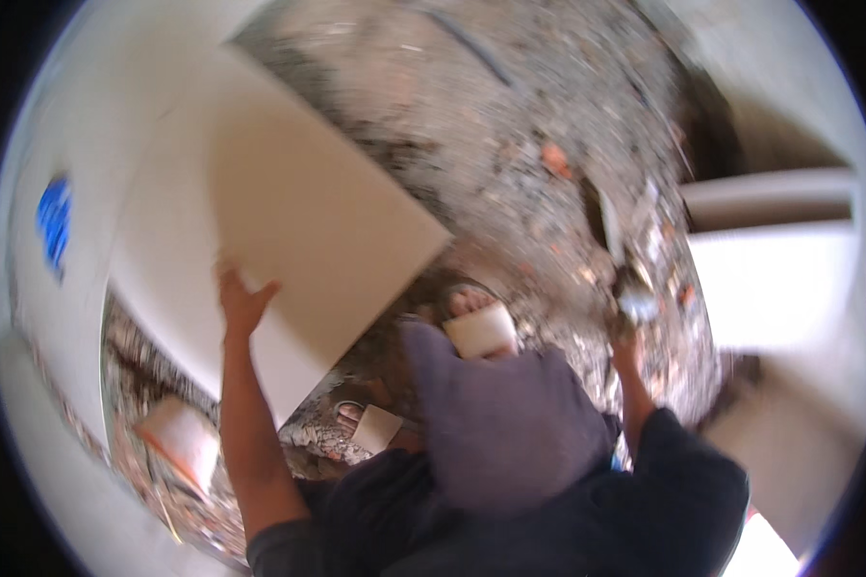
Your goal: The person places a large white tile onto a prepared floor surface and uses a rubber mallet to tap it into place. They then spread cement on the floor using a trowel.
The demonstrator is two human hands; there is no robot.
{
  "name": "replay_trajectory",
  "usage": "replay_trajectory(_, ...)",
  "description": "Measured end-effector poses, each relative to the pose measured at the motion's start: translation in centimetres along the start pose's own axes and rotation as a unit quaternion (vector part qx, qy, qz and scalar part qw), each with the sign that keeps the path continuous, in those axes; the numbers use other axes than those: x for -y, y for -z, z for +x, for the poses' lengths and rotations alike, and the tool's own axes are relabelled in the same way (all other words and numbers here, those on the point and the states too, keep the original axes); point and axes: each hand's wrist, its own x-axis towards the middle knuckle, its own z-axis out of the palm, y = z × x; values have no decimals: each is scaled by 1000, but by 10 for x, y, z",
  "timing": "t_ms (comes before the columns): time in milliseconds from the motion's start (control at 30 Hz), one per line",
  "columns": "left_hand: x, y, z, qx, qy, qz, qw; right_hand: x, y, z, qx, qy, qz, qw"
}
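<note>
My left hand [245, 300] lies against the face of a large beige tile [327, 192], thumb spread away from the fingers. The tile leans at the left, its lower corner pointing toward my body. On the right, my right hand [627, 337] is closed on a shiny metal hand tool [635, 296]. Motion blur hides the tool's exact shape; a pale, blade-like strip [606, 221] shows just beyond it, and I cannot tell whether the two are joined. My feet, in sandals, stand below on the rubble, with pale flaps over them.
Rough ground of dirt and rubble [539, 106] spreads ahead, with an orange brick fragment [555, 161] on it. At the right stands a white box-like thing [775, 284]. A blue patch [54, 223] marks the pale surface at far left. A broken pale piece [178, 440] lies lower left.
</note>
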Motion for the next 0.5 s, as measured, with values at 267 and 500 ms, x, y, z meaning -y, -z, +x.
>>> replay_trajectory(267, -54, 36, 23, 18, 109, 47, 993, 177, 110, -16, -16, 102, 197, 975)
replay_trajectory(500, -70, 61, 32, 45, 125, 79, 988, 492, 132, -8, 277, 243, 350, 862)
